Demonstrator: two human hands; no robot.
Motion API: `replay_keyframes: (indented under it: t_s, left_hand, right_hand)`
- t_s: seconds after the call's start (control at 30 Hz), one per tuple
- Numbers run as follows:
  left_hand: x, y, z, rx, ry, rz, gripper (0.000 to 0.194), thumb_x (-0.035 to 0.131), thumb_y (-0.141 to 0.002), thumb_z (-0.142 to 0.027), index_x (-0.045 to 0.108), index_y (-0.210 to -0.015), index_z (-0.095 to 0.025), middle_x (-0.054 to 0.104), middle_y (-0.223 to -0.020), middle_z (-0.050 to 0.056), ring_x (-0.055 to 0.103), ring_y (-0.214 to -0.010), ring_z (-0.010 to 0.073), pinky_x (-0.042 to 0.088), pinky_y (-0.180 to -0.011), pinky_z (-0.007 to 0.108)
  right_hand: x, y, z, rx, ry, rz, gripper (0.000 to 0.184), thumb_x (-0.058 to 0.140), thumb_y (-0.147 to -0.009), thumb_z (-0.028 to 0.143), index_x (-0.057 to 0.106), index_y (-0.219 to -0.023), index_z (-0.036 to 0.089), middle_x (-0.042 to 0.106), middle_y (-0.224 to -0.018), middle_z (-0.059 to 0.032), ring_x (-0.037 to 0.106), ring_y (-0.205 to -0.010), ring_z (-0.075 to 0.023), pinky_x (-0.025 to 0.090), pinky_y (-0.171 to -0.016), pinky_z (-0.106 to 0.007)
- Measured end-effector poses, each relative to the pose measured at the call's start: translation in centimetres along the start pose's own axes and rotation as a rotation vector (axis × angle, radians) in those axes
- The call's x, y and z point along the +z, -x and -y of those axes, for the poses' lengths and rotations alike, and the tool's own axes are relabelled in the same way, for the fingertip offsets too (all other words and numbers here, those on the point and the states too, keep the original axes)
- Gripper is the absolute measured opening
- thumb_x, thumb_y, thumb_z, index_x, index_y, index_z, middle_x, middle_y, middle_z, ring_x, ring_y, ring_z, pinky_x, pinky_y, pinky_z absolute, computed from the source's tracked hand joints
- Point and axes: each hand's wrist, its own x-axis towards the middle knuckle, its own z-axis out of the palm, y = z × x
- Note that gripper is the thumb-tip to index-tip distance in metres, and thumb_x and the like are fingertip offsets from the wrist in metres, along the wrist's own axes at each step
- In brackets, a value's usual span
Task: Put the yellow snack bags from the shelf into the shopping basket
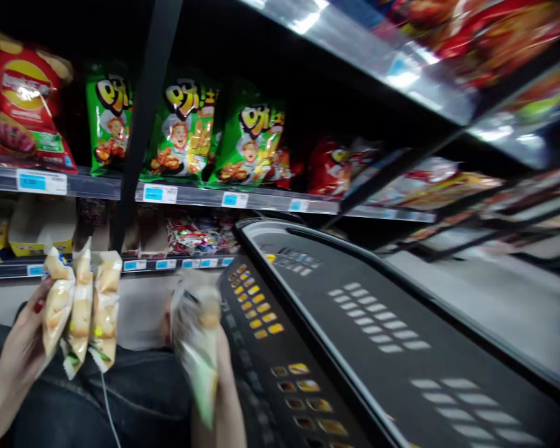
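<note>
My left hand (24,339) is closed at the left, gripping three slim snack packets (106,305) that stand upright side by side. They are clear wrappers with pale yellow, bread-like pieces inside and green at the lower ends. My right hand (224,379) is wrapped round another snack packet (196,336), clear and whitish above and pale green below. Motion smears this packet, and it hides most of my right fingers. Both hands are above my dark-clad lap, with the right one close to the side of a dark grey shopping basket (378,361).
Green snack bags (180,134) and a red chip bag (28,106) stand on the shelf (91,185) ahead. Below it, a lower shelf holds open boxes (42,227) and small wrapped goods (191,235). Overhead, another shelf edge (354,53) slants across the right.
</note>
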Motion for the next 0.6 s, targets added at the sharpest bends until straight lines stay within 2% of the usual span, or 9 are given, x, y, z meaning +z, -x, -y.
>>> replay_keyframes:
  t_s: [0.07,0.13,0.17,0.23,0.33,0.43,0.53,0.6]
  left_hand:
    - [0.5,0.3,-0.1,0.010,-0.013,0.102,0.056,0.076,-0.060,-0.020,0.059,-0.111,-0.036,0.069,-0.106,-0.005,0.068,-0.086,0.0168,0.053,-0.077,0.022]
    - [1.1,0.5,-0.2,-0.001,-0.032,0.159,0.067,0.071,-0.067,-0.019,0.045,-0.123,-0.044,0.061,-0.121,-0.007,0.062,-0.102,0.0170,0.048,-0.088,0.025]
    - [1.3,0.7,-0.2,-0.007,-0.042,0.177,0.072,0.070,-0.068,-0.019,0.039,-0.127,-0.046,0.057,-0.125,-0.007,0.058,-0.108,0.0171,0.045,-0.092,0.027]
    - [1.4,0.8,-0.1,-0.043,-0.071,0.204,0.082,0.071,-0.066,-0.019,0.031,-0.132,-0.046,0.055,-0.128,-0.005,0.053,-0.114,0.0194,0.041,-0.096,0.029]
    - [0.8,0.7,0.6,-0.189,-0.119,0.263,0.081,0.077,-0.056,-0.020,0.043,-0.129,-0.028,0.065,-0.113,0.005,0.057,-0.108,0.0279,0.044,-0.093,0.036]
    - [0.1,0.4,1.4,-0.363,-0.126,0.337,0.062,0.074,-0.049,-0.010,0.061,-0.109,-0.014,0.073,-0.089,0.009,0.063,-0.096,0.0322,0.048,-0.087,0.040]
    - [0.1,0.4,2.1,-0.488,-0.100,0.382,0.050,0.066,-0.048,-0.004,0.066,-0.097,-0.012,0.074,-0.082,0.008,0.064,-0.093,0.0316,0.049,-0.085,0.040]
    - [0.3,0.5,2.5,-0.531,-0.096,0.341,0.051,0.063,-0.049,-0.004,0.066,-0.099,-0.013,0.074,-0.084,0.008,0.064,-0.093,0.0305,0.049,-0.084,0.039]
  right_hand:
    - [-0.8,-0.4,0.2,-0.017,-0.003,-0.154,0.035,0.050,-0.078,0.055,0.050,-0.085,0.020,0.062,-0.070,0.0004,0.058,-0.060,-0.0142,0.045,-0.053,-0.024]
    - [-1.1,-0.8,0.3,0.013,0.073,-0.267,0.035,0.058,-0.072,0.053,0.052,-0.079,0.019,0.061,-0.069,0.0004,0.055,-0.063,-0.0148,0.043,-0.053,-0.023]
    - [-1.0,-0.9,0.3,0.035,0.124,-0.286,0.037,0.061,-0.069,0.053,0.053,-0.074,0.018,0.060,-0.066,0.0003,0.054,-0.062,-0.0150,0.042,-0.053,-0.023]
    - [-0.3,-0.9,0.3,0.068,0.209,-0.244,0.039,0.062,-0.066,0.054,0.055,-0.073,0.016,0.059,-0.065,-0.0008,0.053,-0.063,-0.0162,0.043,-0.054,-0.024]
    - [1.5,-0.6,0.3,0.061,0.350,-0.173,0.040,0.057,-0.070,0.053,0.058,-0.081,0.015,0.061,-0.068,-0.0028,0.055,-0.067,-0.0196,0.044,-0.057,-0.027]
    - [3.1,-0.3,0.2,-0.020,0.557,-0.161,0.033,0.051,-0.075,0.048,0.058,-0.079,0.016,0.062,-0.070,-0.0041,0.056,-0.068,-0.0205,0.043,-0.059,-0.028]
    - [3.9,-0.3,-0.2,-0.109,0.708,-0.105,0.023,0.047,-0.079,0.040,0.055,-0.075,0.018,0.062,-0.075,-0.0051,0.056,-0.072,-0.0207,0.042,-0.065,-0.029]
    - [4.3,-0.3,-0.6,-0.133,0.753,-0.085,0.021,0.042,-0.082,0.035,0.056,-0.077,0.019,0.061,-0.079,-0.0065,0.056,-0.076,-0.0218,0.042,-0.068,-0.031]
